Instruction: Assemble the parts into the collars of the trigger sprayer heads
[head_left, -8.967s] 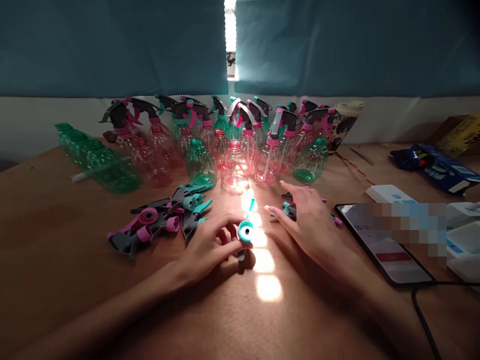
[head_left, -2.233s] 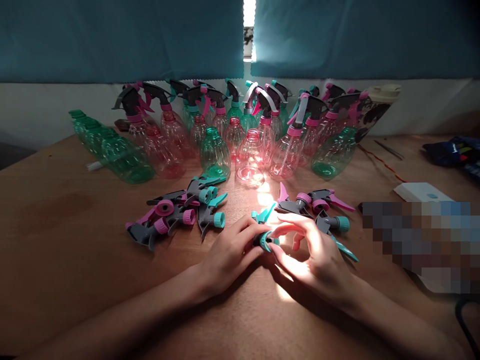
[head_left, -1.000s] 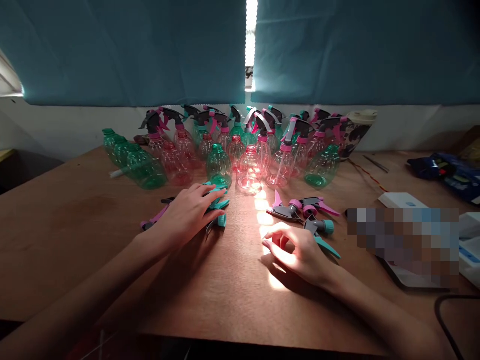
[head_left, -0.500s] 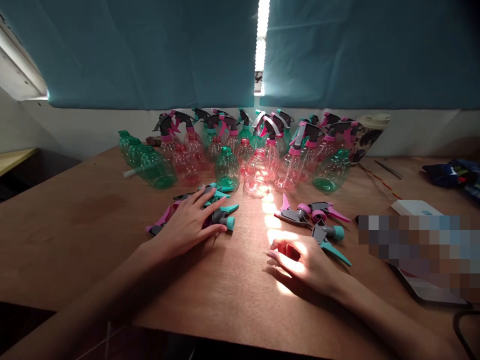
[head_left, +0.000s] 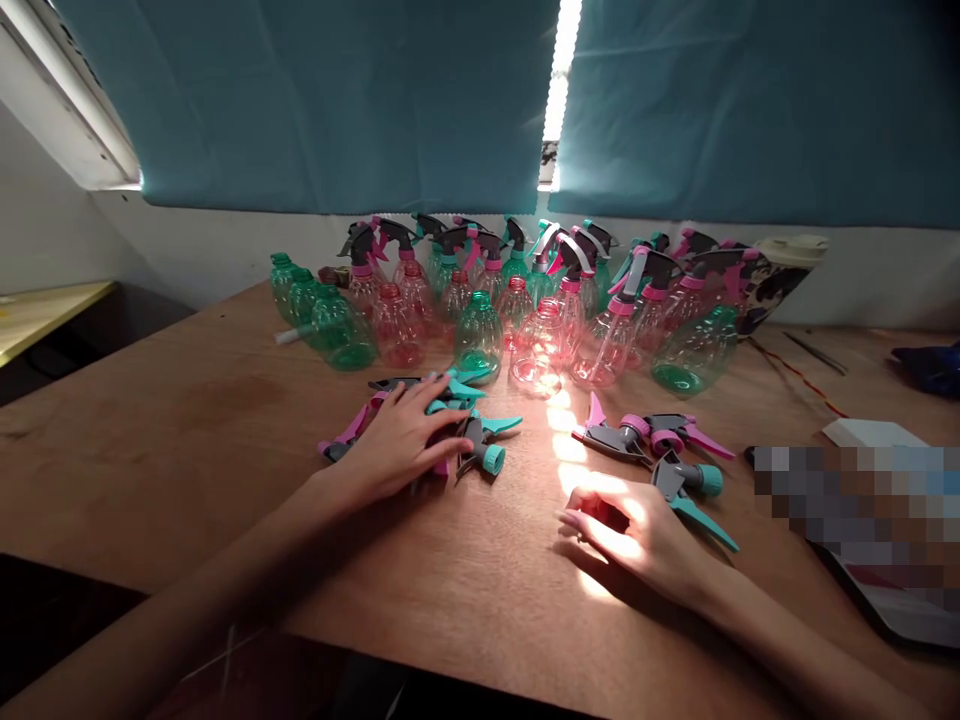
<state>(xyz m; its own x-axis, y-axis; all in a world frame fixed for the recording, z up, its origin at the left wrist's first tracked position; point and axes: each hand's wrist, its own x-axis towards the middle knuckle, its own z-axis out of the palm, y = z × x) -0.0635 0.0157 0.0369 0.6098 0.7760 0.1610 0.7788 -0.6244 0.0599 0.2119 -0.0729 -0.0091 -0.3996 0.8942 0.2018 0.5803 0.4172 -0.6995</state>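
Observation:
My left hand (head_left: 405, 440) lies spread over a pile of spray-bottle trigger heads, fingers apart and not closed round any of them. By its thumb is a grey trigger head with a teal collar (head_left: 493, 460). A pink trigger (head_left: 351, 428) pokes out on the pile's left side, and teal parts show beyond the fingers. My right hand (head_left: 637, 525) rests on the wood, curled with thumb and fingers together; no object shows in it. Just beyond it lie a teal-collared trigger head (head_left: 686, 480) and pink-collared trigger heads (head_left: 619, 435).
Uncapped green bottles (head_left: 480, 335) and pink bottles (head_left: 397, 330) stand in front of several bottles with spray heads fitted. A patterned tumbler (head_left: 784, 280), tweezers (head_left: 816, 352) and a white box (head_left: 874, 435) are on the right. The table's front edge (head_left: 420, 665) runs below my hands.
The view has turned left, so everything appears further right. My left hand has slid slightly left off the teal-collared trigger head, which now shows more fully. My right hand keeps its curled pose.

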